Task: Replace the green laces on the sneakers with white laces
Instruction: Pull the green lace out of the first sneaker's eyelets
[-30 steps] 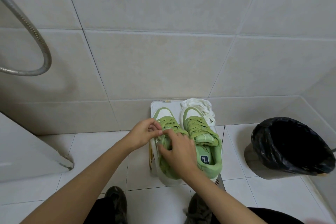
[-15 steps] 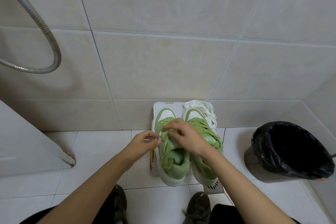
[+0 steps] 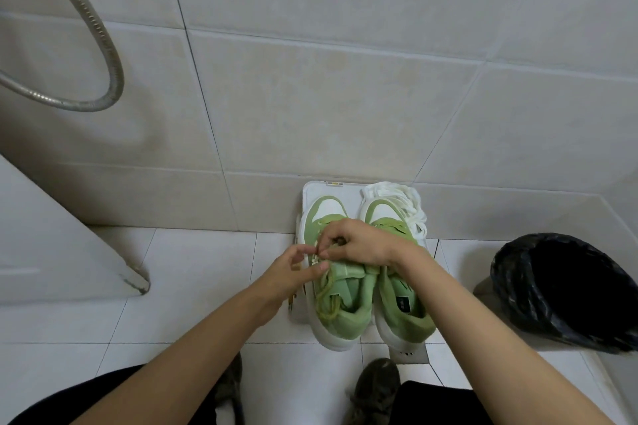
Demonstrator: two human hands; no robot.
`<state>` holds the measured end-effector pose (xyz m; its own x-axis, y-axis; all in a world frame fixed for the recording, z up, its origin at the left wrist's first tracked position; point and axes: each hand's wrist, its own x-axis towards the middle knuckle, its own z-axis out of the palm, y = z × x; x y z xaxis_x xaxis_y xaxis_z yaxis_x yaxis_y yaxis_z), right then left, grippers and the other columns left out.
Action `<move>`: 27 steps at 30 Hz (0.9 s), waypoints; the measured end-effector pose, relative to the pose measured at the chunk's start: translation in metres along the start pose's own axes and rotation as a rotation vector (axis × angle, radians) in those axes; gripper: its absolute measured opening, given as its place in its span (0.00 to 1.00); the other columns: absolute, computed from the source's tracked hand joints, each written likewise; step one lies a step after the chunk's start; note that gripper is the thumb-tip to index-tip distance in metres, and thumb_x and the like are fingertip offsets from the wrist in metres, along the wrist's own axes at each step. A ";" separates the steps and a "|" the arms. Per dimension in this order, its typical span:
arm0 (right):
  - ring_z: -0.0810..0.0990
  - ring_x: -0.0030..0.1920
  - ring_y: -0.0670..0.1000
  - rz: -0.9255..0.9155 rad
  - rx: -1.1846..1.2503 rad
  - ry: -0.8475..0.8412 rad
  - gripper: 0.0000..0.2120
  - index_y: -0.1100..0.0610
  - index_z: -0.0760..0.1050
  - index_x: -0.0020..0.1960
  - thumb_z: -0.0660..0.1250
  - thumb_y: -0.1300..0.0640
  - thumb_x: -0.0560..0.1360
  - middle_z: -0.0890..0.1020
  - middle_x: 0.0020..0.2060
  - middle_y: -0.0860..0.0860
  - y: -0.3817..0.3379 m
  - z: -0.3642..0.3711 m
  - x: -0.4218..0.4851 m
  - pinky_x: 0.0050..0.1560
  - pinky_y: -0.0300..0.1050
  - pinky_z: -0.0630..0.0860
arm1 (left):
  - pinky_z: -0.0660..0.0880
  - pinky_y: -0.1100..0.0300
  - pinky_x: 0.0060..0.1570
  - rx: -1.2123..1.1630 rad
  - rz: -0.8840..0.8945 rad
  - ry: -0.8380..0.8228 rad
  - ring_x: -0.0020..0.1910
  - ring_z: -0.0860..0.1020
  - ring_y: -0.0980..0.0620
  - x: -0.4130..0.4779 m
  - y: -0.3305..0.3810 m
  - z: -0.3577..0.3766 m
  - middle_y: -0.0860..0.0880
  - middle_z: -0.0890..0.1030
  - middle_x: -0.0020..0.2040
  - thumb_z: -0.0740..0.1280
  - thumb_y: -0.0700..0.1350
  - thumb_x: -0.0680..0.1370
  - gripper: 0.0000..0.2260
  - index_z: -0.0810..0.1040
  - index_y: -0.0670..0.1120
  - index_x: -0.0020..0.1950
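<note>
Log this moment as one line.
left hand: pinches green lace | right hand: pinches same lace | white laces: unused, beside sneakers

L hand (image 3: 297, 269) & R hand (image 3: 359, 242) close together, fingertips pinching green lace (image 3: 325, 290), forearms converging

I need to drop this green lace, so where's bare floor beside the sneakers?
Bare floor tiles lie left of the tray, toward the white panel; a narrower strip runs between right sneaker and bin. Crowded: the tray, with the left sneaker too, white laces heaped behind, left hand and right hand pinching the green lace.
</note>
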<state>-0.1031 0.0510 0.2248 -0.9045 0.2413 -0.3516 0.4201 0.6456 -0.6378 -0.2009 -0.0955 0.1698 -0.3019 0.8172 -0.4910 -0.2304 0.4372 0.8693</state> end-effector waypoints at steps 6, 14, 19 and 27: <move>0.77 0.47 0.51 -0.020 -0.191 0.170 0.09 0.58 0.79 0.50 0.64 0.53 0.78 0.81 0.44 0.51 0.004 0.011 0.009 0.43 0.45 0.69 | 0.67 0.54 0.53 -0.012 -0.055 -0.001 0.65 0.66 0.51 0.003 0.010 -0.003 0.48 0.62 0.72 0.72 0.50 0.73 0.15 0.72 0.56 0.57; 0.80 0.40 0.53 0.100 -0.029 0.517 0.09 0.56 0.70 0.45 0.57 0.54 0.82 0.82 0.34 0.46 0.004 0.021 0.015 0.45 0.50 0.74 | 0.68 0.54 0.52 -0.031 -0.106 -0.015 0.62 0.68 0.51 0.005 0.014 0.002 0.49 0.61 0.72 0.73 0.50 0.72 0.16 0.71 0.55 0.56; 0.74 0.37 0.44 0.050 0.254 0.261 0.03 0.57 0.75 0.52 0.64 0.60 0.79 0.77 0.37 0.45 0.003 0.005 0.006 0.43 0.40 0.71 | 0.68 0.58 0.48 0.032 -0.048 0.018 0.66 0.67 0.49 0.003 0.013 -0.002 0.49 0.65 0.70 0.74 0.50 0.71 0.18 0.72 0.52 0.57; 0.73 0.48 0.49 0.001 -0.167 -0.093 0.11 0.54 0.79 0.58 0.68 0.56 0.76 0.73 0.49 0.53 -0.008 -0.001 0.001 0.53 0.45 0.71 | 0.69 0.62 0.45 0.156 -0.029 0.002 0.65 0.66 0.53 0.002 0.010 -0.003 0.52 0.68 0.66 0.75 0.49 0.70 0.21 0.71 0.52 0.59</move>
<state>-0.1077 0.0463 0.2303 -0.8905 0.1788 -0.4185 0.3956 0.7586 -0.5177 -0.2064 -0.0906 0.1770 -0.2987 0.8029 -0.5159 -0.0926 0.5136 0.8530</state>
